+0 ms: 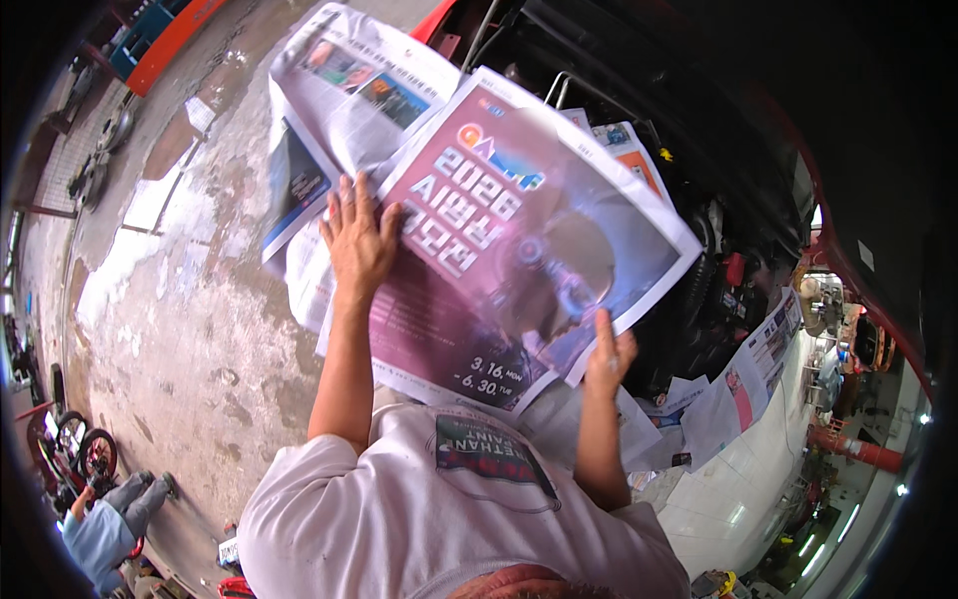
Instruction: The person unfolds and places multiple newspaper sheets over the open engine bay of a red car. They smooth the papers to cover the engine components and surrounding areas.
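A large newspaper sheet [559,225] with a purple printed page spreads in front of me over the edge of a car's engine bay. My left hand [361,238] lies on its left side, fingers spread. At the near right edge my right hand [609,361] pinches the sheet, thumb on top and the other fingers partly hidden. Another newspaper sheet [344,110], white with photos, sits crumpled and partly under the first at the far left.
The dark engine bay [733,285] lies right of the sheet, beneath a raised hood [868,200]. More newspaper [733,399] covers the near right body edge. Stained concrete floor [200,319] stretches left. A person in blue [105,539] is beside a motorcycle [95,454] at lower left.
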`<state>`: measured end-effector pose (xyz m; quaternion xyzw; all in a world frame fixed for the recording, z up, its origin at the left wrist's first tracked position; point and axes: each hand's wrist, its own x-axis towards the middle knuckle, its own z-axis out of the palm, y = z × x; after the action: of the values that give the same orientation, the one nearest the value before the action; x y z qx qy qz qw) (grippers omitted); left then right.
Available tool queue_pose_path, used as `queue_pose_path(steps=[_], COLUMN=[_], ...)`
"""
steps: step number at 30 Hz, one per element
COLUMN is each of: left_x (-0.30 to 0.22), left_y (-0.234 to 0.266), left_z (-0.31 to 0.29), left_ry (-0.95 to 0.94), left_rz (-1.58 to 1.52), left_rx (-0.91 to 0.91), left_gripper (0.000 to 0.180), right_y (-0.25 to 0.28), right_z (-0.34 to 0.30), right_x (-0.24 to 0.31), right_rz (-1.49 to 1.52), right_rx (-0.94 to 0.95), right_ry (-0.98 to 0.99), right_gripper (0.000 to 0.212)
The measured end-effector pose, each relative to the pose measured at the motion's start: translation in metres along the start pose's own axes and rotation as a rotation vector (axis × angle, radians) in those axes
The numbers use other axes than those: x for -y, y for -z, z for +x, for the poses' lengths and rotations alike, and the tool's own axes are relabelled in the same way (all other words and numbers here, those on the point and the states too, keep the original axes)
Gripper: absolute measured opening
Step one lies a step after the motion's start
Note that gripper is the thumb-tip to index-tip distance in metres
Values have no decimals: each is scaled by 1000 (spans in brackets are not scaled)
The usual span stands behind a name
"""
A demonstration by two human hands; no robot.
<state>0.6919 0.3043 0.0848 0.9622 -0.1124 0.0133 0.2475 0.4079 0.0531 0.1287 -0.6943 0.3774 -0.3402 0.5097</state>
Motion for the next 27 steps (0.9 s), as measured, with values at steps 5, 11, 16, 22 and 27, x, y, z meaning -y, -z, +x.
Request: queue_pose_path(steps=[5,11,16,22,27], left_x=[0,-15,14,40,6], left_y=[-9,14,20,17,57], left_z=[18,25,34,38,-36], left_ry=[-157,-107,-255,-246,-238], left_rz=[-74,108,102,-27,-1247], left_rx=[-99,31,-290,-85,521], left_gripper=[82,90,91,95,64], right_y=[89,293,353,332,242], right_z=[45,61,12,-17,-1], right_x=[6,-33,22,63,76], right_rz=[296,244,228,273,278], right_rx=[-119,-247,-348,-169,155], right_ry=[-215,129,228,298,233], right_gripper=[22,18,19,21,23])
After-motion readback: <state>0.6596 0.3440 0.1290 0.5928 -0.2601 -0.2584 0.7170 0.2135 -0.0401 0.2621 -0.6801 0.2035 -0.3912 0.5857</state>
